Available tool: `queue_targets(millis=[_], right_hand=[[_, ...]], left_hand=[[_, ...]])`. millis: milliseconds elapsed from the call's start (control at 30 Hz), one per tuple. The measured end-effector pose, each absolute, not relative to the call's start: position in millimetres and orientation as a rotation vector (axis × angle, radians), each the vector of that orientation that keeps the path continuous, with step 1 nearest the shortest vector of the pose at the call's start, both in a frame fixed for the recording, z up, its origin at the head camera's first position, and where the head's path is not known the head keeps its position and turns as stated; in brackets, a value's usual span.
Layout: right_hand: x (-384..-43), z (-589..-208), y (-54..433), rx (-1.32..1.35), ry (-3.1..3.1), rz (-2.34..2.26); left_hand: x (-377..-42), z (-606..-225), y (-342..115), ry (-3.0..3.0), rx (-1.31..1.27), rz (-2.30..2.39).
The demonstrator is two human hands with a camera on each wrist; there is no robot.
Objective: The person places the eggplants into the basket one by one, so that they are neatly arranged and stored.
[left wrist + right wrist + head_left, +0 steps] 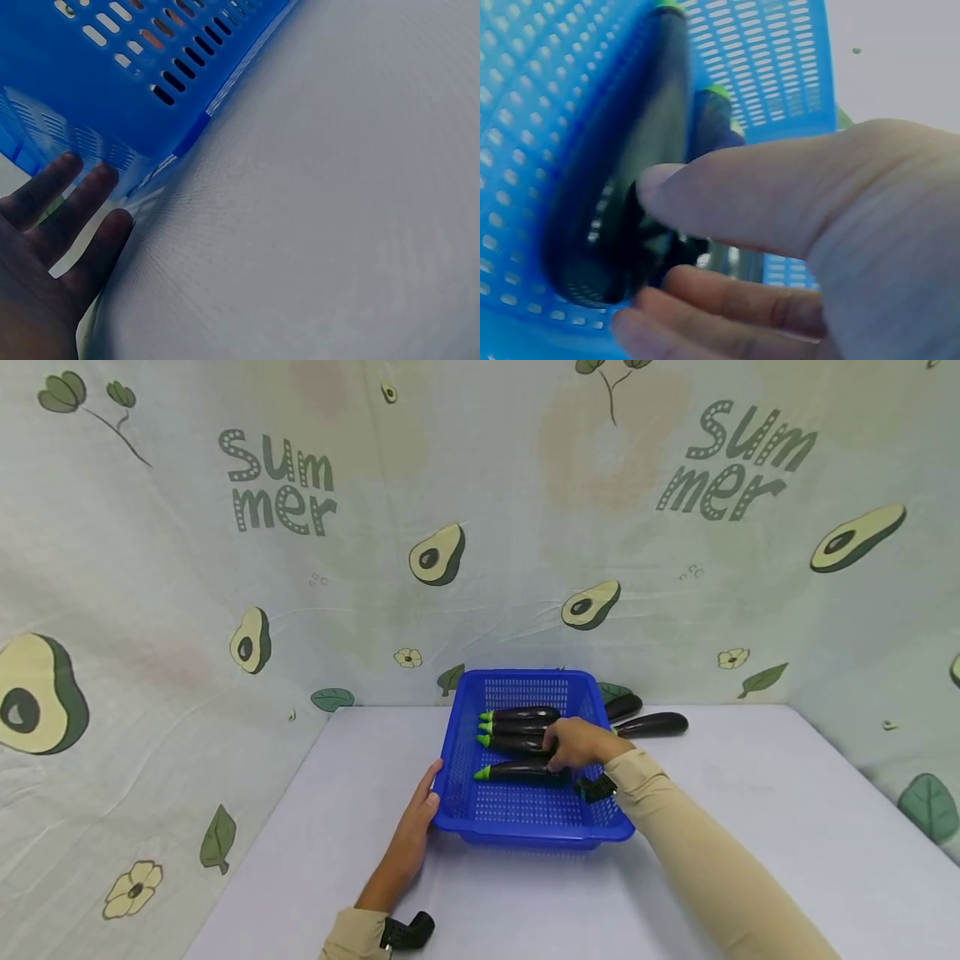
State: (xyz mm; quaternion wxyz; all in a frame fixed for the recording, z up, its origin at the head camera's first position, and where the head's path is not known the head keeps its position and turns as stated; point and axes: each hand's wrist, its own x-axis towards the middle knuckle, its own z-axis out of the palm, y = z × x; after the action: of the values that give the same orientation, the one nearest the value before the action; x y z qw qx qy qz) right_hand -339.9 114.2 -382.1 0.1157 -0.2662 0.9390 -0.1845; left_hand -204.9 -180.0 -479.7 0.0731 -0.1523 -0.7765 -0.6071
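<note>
Inside a blue plastic basket (525,837) lie several dark eggplants with green stem ends. Three sit close together as a row at the back, one of them this eggplant (513,744); a separate eggplant (521,772) lies nearer the front. Over its blunt right end is my right hand (581,743). In the right wrist view the thumb overlaps that eggplant (622,180), with the other fingers spread below and a gap between. My left hand (412,827) rests against the basket's left side, fingers extended; the left wrist view shows fingertips at the basket wall (105,97).
On the white table (750,827), right of the basket, lie another eggplant (652,725) and a second one (624,707), partly hidden behind the basket's rim. A cloth backdrop (510,468) printed with avocados hangs behind and beside the table.
</note>
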Motion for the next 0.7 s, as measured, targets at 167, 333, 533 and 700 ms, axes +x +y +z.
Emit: queue_targets(millis=[167,333,533,700], right_hand=[[-339.9,-374.7,120.7,-0.82,2.717,-0.834],[-339.8,-367.7,134.3,-0.805,2.613,-1.22],[-345.5,-358.9,161.2,-0.723,2.634,-1.474],[-349.2,-359.1,187.8,-0.584,2.626,-1.607]], left_hand=[[-205.8,-479.5,-180.9,-2.315,-0.474,-1.836],[-205.0,-481.2,-181.5,-2.301,-0.473,-1.85],[-206.0,-482.1,-182.2,-2.31,-0.449,-1.843],[-207.1,-483.6,-181.7,-2.308,-0.457,-1.858]])
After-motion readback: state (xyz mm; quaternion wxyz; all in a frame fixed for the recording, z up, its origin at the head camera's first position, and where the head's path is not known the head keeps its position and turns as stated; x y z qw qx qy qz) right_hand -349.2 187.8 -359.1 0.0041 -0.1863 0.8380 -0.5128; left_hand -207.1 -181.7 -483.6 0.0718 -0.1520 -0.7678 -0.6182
